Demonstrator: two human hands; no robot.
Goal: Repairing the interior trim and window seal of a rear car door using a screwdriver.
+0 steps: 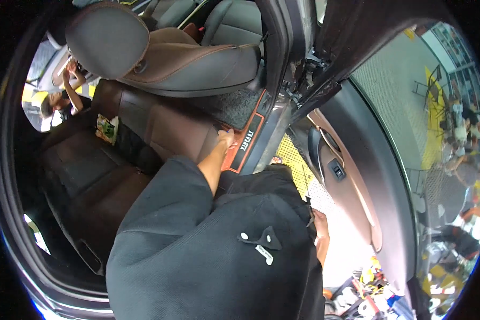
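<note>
My left hand (226, 138) reaches down past the front corner of the brown rear seat (178, 125). Its fingers are closed at the orange-edged floor mat (229, 161), beside the dark door sill. Low at my right side, my right hand (320, 224) is closed around a slim dark tool (309, 205), which points upward; its exact kind is unclear. The black clothing (218, 240) on my body fills the lower middle and hides part of the floor.
The open car door (368, 149) stands to the right. A front seat (197, 64) rises ahead. A colourful packet (107, 129) lies on the rear seat. Another person (64, 98) is beyond the far opening. Mixed items (365, 293) are heaped on the ground at lower right.
</note>
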